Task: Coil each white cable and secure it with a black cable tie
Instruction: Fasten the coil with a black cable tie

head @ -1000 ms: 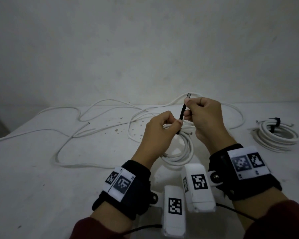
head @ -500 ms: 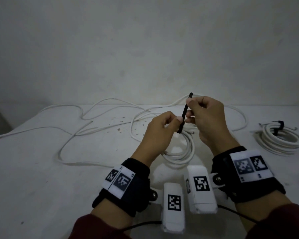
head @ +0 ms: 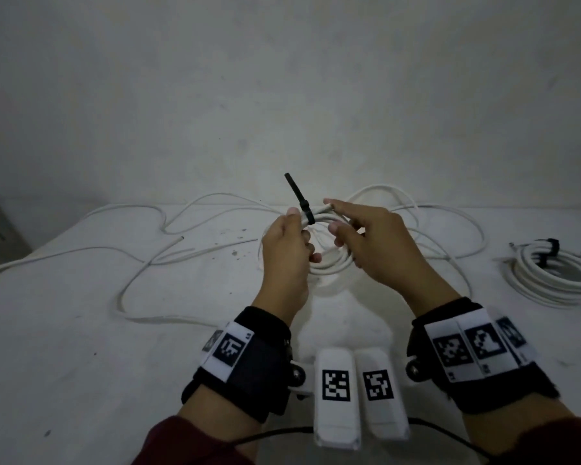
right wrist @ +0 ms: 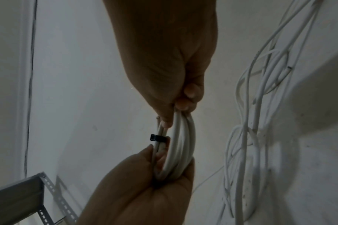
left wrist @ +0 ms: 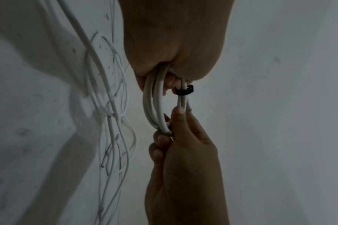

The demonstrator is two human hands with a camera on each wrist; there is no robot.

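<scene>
Both hands hold one coil of white cable (head: 329, 263) up off the tabletop (head: 81, 347), between them. The left hand (head: 284, 250) has its fingers curled round one side of the coil, thumb and forefinger pinching the strands just beside the black cable tie (head: 304, 209). In the left wrist view that hand (left wrist: 175, 45) fills the top of the picture, with the cable loops (left wrist: 154, 103) coming out of its grip. The right hand (head: 376, 243) grips the other side of the coil, lower fingers curled round the strands, forefinger stretched out along the top of them towards the tie. The right wrist view shows the right hand (right wrist: 164, 60) closed on the bundle (right wrist: 180, 149) and the left hand (right wrist: 144, 182) cupping its far end.

The tie is wrapped round the strands between the two grips, and its free tail sticks up and to the left above the left thumb. From the wrists its band shows as a dark clasp (left wrist: 186, 91) on two strands (right wrist: 157, 137).

Beyond the hands, loose white cable (head: 141, 263) trails in loops over the tabletop. Well off to the right of the right hand lies a second coil (head: 547, 276), bound with its own black tie (head: 549, 250)
</scene>
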